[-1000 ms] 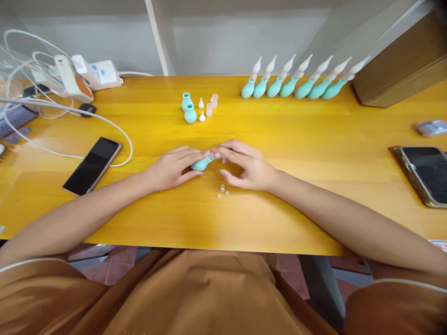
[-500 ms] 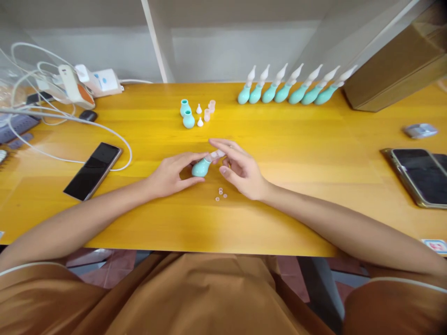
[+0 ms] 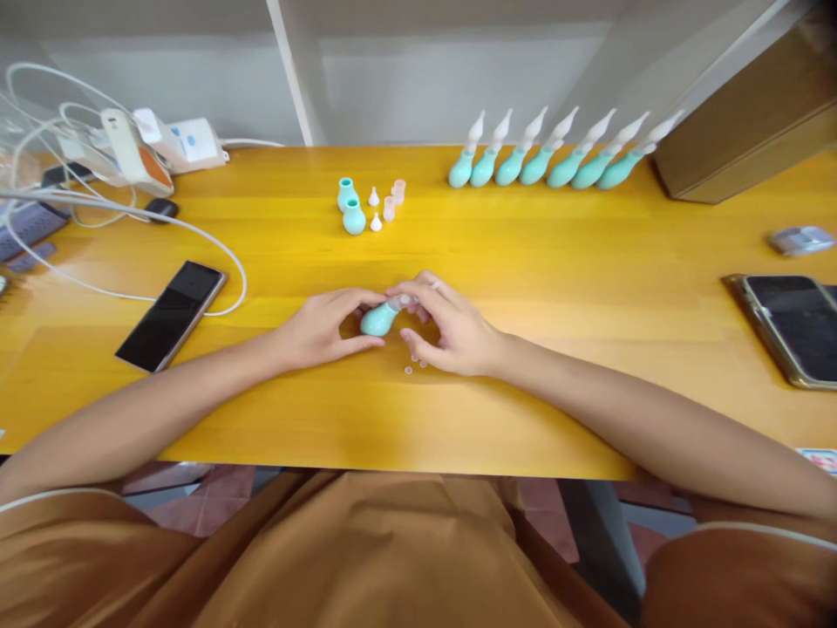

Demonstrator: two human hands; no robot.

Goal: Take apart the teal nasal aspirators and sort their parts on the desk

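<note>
My left hand point(image 3: 322, 327) grips a teal rubber bulb point(image 3: 377, 321) lying on the yellow table point(image 3: 523, 262) at its middle. My right hand point(image 3: 451, 330) pinches the small clear piece point(image 3: 400, 302) at the bulb's neck. Tiny clear rings point(image 3: 409, 370) lie on the table just below my right hand, partly hidden by it. Farther back stand two loose teal bulbs point(image 3: 351, 209), two white tips point(image 3: 375, 209) and pink caps point(image 3: 394, 199).
A row of several finished teal bulbs with white tips point(image 3: 555, 157) stands at the back right. A black phone point(image 3: 171, 314) and white cables point(image 3: 131, 227) lie at the left. Another phone point(image 3: 788, 327) lies at the right, near a brown box point(image 3: 751, 131).
My right hand has closed in over the bulb's neck and now covers some of the small rings. The bulb stays in my left hand at the same spot.
</note>
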